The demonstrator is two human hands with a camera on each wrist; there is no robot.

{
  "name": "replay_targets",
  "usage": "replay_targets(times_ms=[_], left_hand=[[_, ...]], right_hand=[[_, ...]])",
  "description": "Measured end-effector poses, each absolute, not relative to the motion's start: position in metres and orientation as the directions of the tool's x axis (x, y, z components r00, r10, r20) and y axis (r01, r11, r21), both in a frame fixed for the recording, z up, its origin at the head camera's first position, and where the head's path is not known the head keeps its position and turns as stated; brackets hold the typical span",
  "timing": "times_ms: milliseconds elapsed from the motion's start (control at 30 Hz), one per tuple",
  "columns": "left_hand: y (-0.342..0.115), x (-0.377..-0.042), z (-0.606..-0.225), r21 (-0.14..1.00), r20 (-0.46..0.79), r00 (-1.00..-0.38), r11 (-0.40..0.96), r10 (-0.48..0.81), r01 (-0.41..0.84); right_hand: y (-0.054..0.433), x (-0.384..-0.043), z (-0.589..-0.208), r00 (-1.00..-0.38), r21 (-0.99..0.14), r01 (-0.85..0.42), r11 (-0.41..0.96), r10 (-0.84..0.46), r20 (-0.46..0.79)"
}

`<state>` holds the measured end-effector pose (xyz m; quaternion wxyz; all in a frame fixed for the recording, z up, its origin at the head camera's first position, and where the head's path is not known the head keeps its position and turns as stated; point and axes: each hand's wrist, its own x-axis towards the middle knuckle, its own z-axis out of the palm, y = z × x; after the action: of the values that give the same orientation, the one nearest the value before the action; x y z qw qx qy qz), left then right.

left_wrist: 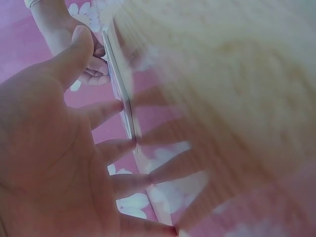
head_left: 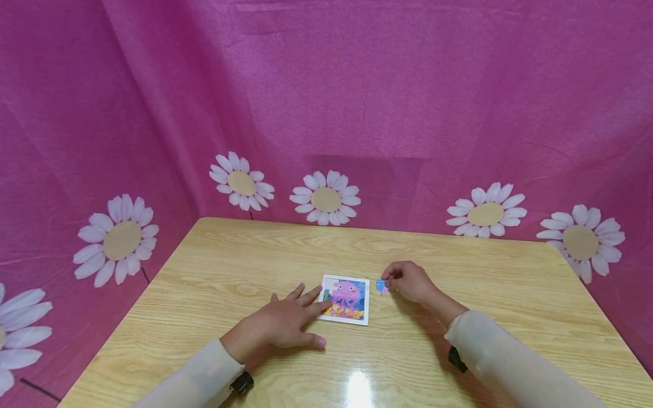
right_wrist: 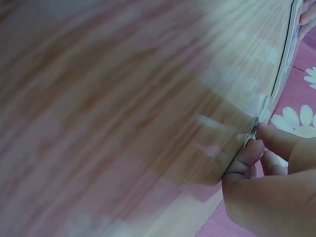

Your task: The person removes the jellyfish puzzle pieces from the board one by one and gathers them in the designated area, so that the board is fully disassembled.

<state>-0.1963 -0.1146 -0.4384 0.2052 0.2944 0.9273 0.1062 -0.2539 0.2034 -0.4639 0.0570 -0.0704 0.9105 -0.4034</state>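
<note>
Puzzle (head_left: 352, 300) with white rim (head_left: 366, 303), lying flat on the wood-grained surface (head_left: 245, 266) between the two hands, just beyond the left thumb. Outline nearly square, long axis hard to tell; set slightly askew, near edge sloping toward the person on the right hand's side. Pictured pink sea creature (head_left: 346, 292) upright to the person: head pointing away, tentacles toward the near edge. Pale patch in the far corner on the left hand's side.

Left hand (head_left: 291, 320): palm down, fingers spread wide, index finger over the near part of the puzzle, middle fingertip at the rim, thumb well apart from the index.

Right hand (head_left: 410, 280): narrow, fingertips pinching a small blue-and-pink piece (head_left: 380, 286) just beside the puzzle. Piece projecting from the fingertips toward the puzzle, blue part farther away, pink part nearer the person; long axis uncertain, one side hidden by the fingers. Contact with the surface not discernible.

Beyond both hands, pink cloth (head_left: 357, 85) with white daisies (head_left: 325, 199).
</note>
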Motion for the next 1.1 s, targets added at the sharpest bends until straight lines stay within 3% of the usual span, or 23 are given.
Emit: replay_targets(times_ms=[600,1100], left_hand=[[-0.108,-0.201,-0.439,0.312,-0.309,-0.735,0.794,0.604,0.521],[-0.098,-0.200,-0.435,0.296,-0.351,-0.730,0.809,0.586,0.507]], right_hand=[[0.203,-0.254,-0.461,-0.980,-0.780,-0.070,0.622,-0.189,-0.063],[0.180,-0.256,-0.452,-0.965,-0.797,-0.142,0.587,-0.262,-0.021]])
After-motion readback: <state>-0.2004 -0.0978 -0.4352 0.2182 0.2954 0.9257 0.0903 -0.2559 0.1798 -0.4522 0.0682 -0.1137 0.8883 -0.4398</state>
